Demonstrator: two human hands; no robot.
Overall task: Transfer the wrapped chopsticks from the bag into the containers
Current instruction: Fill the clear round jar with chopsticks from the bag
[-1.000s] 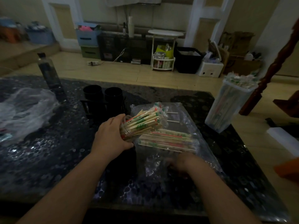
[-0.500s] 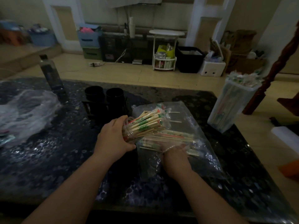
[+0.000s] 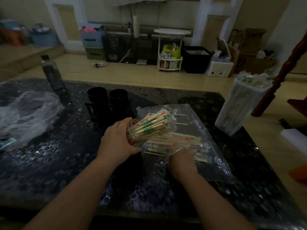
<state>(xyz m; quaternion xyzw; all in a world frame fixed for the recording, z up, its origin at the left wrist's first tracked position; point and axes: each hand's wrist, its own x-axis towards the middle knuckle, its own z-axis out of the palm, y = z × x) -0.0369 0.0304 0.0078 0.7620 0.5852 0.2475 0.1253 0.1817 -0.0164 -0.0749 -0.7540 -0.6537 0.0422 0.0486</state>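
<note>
Our left hand (image 3: pixel 118 143) wraps around a clear cup (image 3: pixel 132 137), tipped toward 2 o'clock and stuffed with wrapped chopsticks (image 3: pixel 152 125). More loose sticks (image 3: pixel 181 139) lie flat in the bag (image 3: pixel 207 146) just to its right. Our right hand (image 3: pixel 181 161) is in the bag's mouth at that pile. Plastic veils its fingers, so we cannot tell whether they pinch anything.

We judge the sticks light and stiff, and their film sleeves slick, so a big handful is likely to fan out or slide. A grip across the middle of a small bunch, ends aligned, looks safest. The limp bag may drag along with it.

The table (image 3: pixel 49 163) lies open at 6 o'clock and toward 9. Two black cups (image 3: pixel 108 97) stand close at 11 o'clock. A full tub (image 3: pixel 235 110) sits at 2 o'clock by the table's right edge, where a nudge could tip it.
</note>
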